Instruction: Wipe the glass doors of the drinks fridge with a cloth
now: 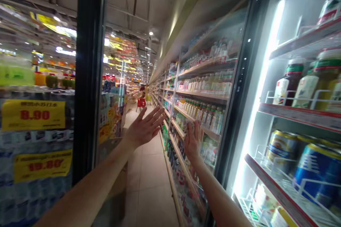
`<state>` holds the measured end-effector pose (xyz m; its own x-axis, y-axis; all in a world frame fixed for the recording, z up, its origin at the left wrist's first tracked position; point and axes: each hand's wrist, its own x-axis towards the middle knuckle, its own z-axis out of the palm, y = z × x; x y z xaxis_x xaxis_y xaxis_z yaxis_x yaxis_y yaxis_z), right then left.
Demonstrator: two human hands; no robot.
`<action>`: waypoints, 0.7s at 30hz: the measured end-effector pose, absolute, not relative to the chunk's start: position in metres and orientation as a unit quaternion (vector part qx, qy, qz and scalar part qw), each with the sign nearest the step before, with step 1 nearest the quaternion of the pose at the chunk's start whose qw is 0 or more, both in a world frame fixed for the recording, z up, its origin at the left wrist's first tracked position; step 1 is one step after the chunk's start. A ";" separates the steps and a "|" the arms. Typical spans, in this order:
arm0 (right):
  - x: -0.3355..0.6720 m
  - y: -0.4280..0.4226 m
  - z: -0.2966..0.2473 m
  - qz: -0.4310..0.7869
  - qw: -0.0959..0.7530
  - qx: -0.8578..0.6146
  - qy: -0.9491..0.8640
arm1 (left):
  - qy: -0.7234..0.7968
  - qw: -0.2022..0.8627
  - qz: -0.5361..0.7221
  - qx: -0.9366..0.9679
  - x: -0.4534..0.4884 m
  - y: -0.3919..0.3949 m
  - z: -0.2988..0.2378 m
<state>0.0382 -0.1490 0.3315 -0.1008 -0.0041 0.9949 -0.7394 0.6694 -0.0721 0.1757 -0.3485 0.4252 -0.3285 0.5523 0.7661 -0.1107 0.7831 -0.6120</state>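
A glass cooler door [166,184] with a dark frame stands swung open in front of me. My left hand [145,126] reaches to the pane with its fingers spread and nothing in it; a dim reflection shows beside the fingertips. Farther right, my right hand [194,140] is at the glass with bent fingers. Under those fingers is a small pale crumpled cloth [188,126], mostly covered by the hand and blurred.
On the right, lit cooler shelves [301,111] hold bottles and beer cans [314,170]. Shelves of bottles [205,111] show through the pane. Left of the door frame [89,71] are stacked packs with yellow price signs [33,114]. A red cart [141,103] stands down the aisle.
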 end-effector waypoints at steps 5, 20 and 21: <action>0.012 -0.115 0.344 0.446 0.593 0.088 -0.665 | -0.753 0.571 0.293 -0.142 0.177 -0.344 0.423; 0.008 -0.105 0.334 0.444 0.569 0.070 -0.689 | -0.751 0.600 0.249 -0.122 0.169 -0.339 0.414; 0.011 -0.109 0.331 0.438 0.571 0.081 -0.689 | -0.750 0.601 0.246 -0.123 0.168 -0.339 0.413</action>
<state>0.0108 -0.1086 0.3308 -0.3341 0.3896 0.8582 -0.6117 0.6031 -0.5119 0.1685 -0.3389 0.4134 -0.2466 0.4799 0.8420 -0.1109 0.8491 -0.5164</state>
